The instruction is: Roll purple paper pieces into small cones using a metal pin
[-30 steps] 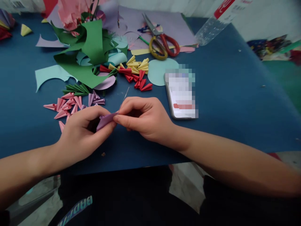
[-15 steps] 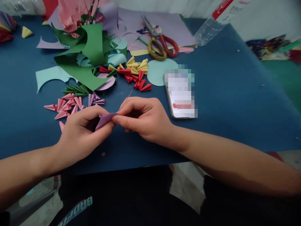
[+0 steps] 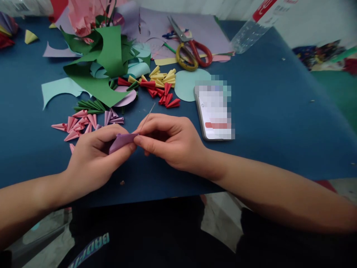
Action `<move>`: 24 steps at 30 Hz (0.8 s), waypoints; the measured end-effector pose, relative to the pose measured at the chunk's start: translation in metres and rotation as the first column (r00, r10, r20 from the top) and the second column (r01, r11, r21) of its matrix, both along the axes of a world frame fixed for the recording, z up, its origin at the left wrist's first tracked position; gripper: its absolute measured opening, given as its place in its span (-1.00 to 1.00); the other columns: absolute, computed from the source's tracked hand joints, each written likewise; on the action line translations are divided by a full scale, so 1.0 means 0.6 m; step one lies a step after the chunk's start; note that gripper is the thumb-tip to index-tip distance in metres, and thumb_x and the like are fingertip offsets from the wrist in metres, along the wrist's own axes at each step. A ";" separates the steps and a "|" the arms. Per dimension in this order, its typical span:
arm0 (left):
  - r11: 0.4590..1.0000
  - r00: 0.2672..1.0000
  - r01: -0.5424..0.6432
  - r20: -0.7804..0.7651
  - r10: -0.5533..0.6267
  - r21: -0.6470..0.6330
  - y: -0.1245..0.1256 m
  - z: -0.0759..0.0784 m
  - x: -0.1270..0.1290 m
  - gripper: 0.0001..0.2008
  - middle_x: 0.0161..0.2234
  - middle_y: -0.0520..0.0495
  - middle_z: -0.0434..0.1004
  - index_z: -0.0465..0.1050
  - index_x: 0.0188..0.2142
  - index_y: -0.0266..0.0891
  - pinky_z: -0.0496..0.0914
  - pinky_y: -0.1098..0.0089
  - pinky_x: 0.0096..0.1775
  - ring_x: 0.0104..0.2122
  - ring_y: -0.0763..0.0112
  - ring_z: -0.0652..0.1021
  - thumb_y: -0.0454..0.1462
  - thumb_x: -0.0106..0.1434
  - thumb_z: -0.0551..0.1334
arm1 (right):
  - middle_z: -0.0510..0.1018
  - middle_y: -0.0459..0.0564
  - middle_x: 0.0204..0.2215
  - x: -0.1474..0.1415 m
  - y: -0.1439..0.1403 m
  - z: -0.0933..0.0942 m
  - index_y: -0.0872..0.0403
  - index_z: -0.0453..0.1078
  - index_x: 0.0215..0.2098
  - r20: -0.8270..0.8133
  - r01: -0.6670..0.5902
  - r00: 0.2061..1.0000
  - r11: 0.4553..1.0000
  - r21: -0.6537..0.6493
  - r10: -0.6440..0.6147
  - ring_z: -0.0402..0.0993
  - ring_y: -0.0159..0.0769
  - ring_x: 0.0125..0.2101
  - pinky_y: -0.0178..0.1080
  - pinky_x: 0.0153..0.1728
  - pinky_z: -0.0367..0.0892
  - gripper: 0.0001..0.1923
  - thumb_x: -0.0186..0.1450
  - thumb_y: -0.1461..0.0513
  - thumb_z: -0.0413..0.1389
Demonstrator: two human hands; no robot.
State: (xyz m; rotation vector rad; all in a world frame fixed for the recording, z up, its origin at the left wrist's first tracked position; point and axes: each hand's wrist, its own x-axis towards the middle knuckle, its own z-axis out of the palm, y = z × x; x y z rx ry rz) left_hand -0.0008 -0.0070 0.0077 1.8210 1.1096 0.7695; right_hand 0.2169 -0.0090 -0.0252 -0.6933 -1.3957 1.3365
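"Purple paper, rolled into a small tapering piece point(image 3: 122, 141): where exactly is it?"

"Between the two hands, over the near part of the dark blue table point(image 3: 279, 123). The left hand point(image 3: 93, 158) is curled partway closed, with the paper's wider end between its thumb and fingers."

"And the right hand point(image 3: 173, 139)?"

"Its thumb and forefinger are pinched nearly together at the paper's narrow end. One thin straight stick point(image 3: 148, 116) juts from that same pinch, slanting up and to the right; I can't tell what it is made of."

"What differs from a second ago?"

"Very little. The paper's wide end reaches slightly farther left, deeper into the left hand. The stick leans over more half a second ago and stands a touch steeper now. Both hands keep their grip."

"And the things around them?"

"They lie as before: small pink paper cones point(image 3: 76, 124) just beyond the left hand, a few purple paper cones point(image 3: 113, 118) beside those, and slim dark green paper cones point(image 3: 90, 106) behind. To the right of the right hand is a phone with a blurred screen point(image 3: 214, 111). Farther back, scissors with one yellow and one red handle loop point(image 3: 192, 44) lie partly over a lilac paper sheet point(image 3: 208, 29)."
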 end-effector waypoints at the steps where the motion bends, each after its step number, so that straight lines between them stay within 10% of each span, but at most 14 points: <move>1: 1.000 1.000 0.001 -0.003 -0.001 -0.001 0.000 0.001 0.000 -0.86 -0.34 -0.01 0.65 0.63 -0.33 -0.14 0.39 0.31 -0.31 -0.33 0.31 0.56 -0.23 0.40 0.37 | 0.65 -0.07 -0.30 0.000 0.000 0.001 0.12 0.70 -0.28 -0.005 -0.008 1.000 1.000 -0.016 0.008 0.57 -0.46 -0.45 -0.37 -0.45 0.46 -0.79 0.31 0.19 0.57; 13: 0.998 0.998 0.024 -0.064 -0.027 -0.053 0.002 0.000 -0.003 -0.83 -0.39 -0.02 0.64 0.64 -0.35 -0.16 0.34 0.37 -0.43 -0.39 0.33 0.55 -0.17 0.36 0.37 | 0.63 -0.12 -0.44 0.000 0.001 0.002 0.12 0.63 -0.36 -0.021 -0.046 0.999 0.984 -0.174 0.043 0.47 -0.48 -0.55 -0.39 -0.54 0.37 -0.64 0.18 0.14 0.66; 24: 1.000 0.997 0.026 -0.073 -0.027 -0.011 0.006 0.005 -0.002 -0.83 -0.39 0.00 0.62 0.58 -0.36 -0.15 0.35 0.37 -0.39 -0.39 0.34 0.53 -0.20 0.38 0.34 | 0.69 -0.01 -0.23 0.009 0.003 0.006 0.07 0.71 -0.21 0.193 0.012 0.981 0.995 0.095 -0.030 0.60 -0.31 -0.24 -0.32 -0.34 0.45 -0.81 0.41 0.12 0.49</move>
